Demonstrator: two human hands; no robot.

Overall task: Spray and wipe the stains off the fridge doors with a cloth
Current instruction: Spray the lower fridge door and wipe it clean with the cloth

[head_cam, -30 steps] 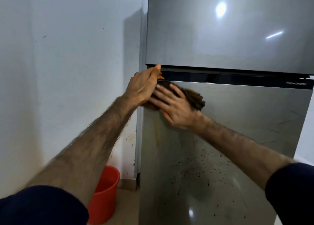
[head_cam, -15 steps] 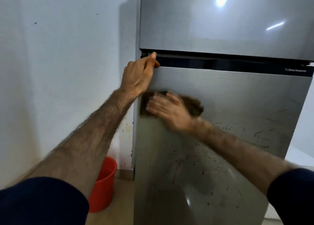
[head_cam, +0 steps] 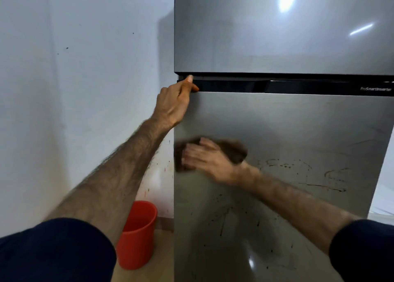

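The left hand [head_cam: 173,102] is curled over the top left corner of the lower fridge door [head_cam: 298,132], thumb raised into the dark gap below the upper door [head_cam: 266,30]; the door appears to be steadied by it. The right hand [head_cam: 207,158] is laid flat, fingers extended, upon a brown cloth [head_cam: 234,150] pressed against the lower door near its left edge; both are blurred, so finer finger placement cannot be told.

The wiping step is judged to be in hand. The upper band of the lower door reads clean. Dark streaks and rings [head_cam: 307,173] are noted at 3 o'clock of the cloth, well apart from it, and spatter [head_cam: 223,220] at 5 to 6 o'clock, down the door.

No spray bottle is in view. The next move is judged to call for the cloth to be carried toward 3 o'clock over the streaks, then down, with firm pressure kept.

A red bucket [head_cam: 138,234] stands on the floor at 8 o'clock of the fridge, beside a spattered wall [head_cam: 85,89].
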